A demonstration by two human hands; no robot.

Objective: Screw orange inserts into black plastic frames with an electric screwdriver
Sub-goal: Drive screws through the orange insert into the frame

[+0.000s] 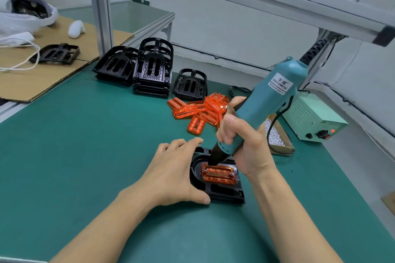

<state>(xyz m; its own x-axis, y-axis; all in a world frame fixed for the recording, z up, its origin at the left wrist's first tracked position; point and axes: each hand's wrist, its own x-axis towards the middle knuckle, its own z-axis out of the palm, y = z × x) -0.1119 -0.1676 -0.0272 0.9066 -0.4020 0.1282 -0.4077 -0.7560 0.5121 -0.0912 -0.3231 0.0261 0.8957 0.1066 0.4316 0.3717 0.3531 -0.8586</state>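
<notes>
We see the right hand point(241, 134) wrapped around the electric screwdriver point(263, 107), tip on the orange insert point(219, 175) | insert seated in the black frame point(222, 195) on the green bench point(85, 134) | left hand point(173, 168), fingers point(183, 142) spread, braces the frame's left edge | spare inserts point(201, 111) and stacked frames point(151, 68) lie behind.

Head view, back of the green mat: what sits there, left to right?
Cardboard sheet → stacks of black frames → single black frame → pile of orange inserts → tray of screws → power supply box.
</notes>
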